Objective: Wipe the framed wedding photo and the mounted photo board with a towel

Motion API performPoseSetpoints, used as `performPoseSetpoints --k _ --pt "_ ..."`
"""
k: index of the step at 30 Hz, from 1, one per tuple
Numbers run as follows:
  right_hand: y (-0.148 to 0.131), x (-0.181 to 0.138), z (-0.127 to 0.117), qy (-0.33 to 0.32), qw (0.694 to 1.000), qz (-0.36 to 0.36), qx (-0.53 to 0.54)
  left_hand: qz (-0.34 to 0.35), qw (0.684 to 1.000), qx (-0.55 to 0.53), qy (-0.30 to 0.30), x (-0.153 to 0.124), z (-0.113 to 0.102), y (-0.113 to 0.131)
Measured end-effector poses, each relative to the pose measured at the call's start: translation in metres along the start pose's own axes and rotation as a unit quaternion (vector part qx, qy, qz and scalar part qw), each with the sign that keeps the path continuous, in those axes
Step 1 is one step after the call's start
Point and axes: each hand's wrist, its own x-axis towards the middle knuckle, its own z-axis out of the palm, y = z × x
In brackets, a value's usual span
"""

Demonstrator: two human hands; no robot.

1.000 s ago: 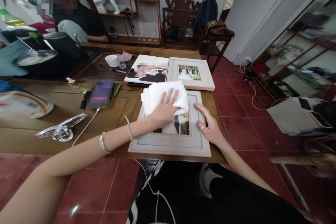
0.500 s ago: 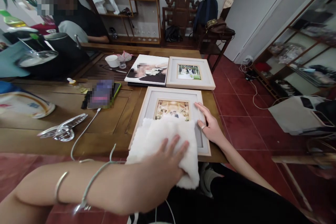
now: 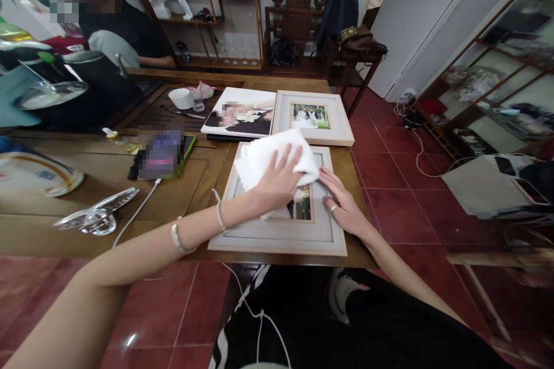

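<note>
L hand (image 3: 277,183) lay splayed, unclenched, on white cloth (image 3: 258,157) atop pic frame (image 3: 277,240), near edge of wooden surface (image 3: 171,225); R hand (image 3: 344,204) (w/ ring (image 3: 334,207)) rested, fingers loosely extended, on frame's R side.

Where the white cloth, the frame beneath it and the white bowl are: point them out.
White cloth (image 3: 262,158), head view: the left part of its upper surface.
Frame (image 3: 281,232), head view: its pale near border.
White bowl (image 3: 181,102), head view: its outer side.
</note>
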Motion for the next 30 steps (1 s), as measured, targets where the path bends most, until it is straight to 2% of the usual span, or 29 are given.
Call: performPoseSetpoints --k 2,5,9,12,15,18,21,26,30 --pt "0.001 0.000 0.000 0.006 1.000 0.013 0.008 0.000 1.000 0.005 -0.013 0.012 0.001 -0.002" --pt "-0.001 0.002 0.001 0.014 0.999 0.032 0.012 0.005 0.999 0.023 -0.039 0.010 0.001 0.011" --pt "-0.006 0.006 0.001 0.009 0.997 0.070 0.011 0.012 0.997 0.052 -0.052 -0.019 -0.004 0.041" --pt "-0.009 0.009 0.001 0.009 0.996 0.089 0.003 0.079 0.995 0.048 -0.048 -0.046 -0.010 0.059" --pt "-0.009 0.009 0.003 0.001 0.999 0.048 -0.025 0.150 0.988 0.015 -0.041 -0.069 -0.016 0.071" --pt "-0.008 0.007 0.003 0.007 0.999 0.020 -0.037 0.159 0.987 0.001 -0.023 -0.078 -0.016 0.075" --pt "-0.006 0.005 0.003 0.009 0.999 0.011 -0.034 0.125 0.992 0.009 -0.017 -0.068 -0.011 0.069" --pt "-0.003 0.002 0.003 0.018 1.000 0.001 -0.014 0.049 0.999 0.017 -0.002 -0.028 0.002 0.043" --pt "-0.001 0.001 0.002 0.027 1.000 0.011 -0.004 0.042 0.999 -0.004 0.020 -0.005 0.008 0.027"
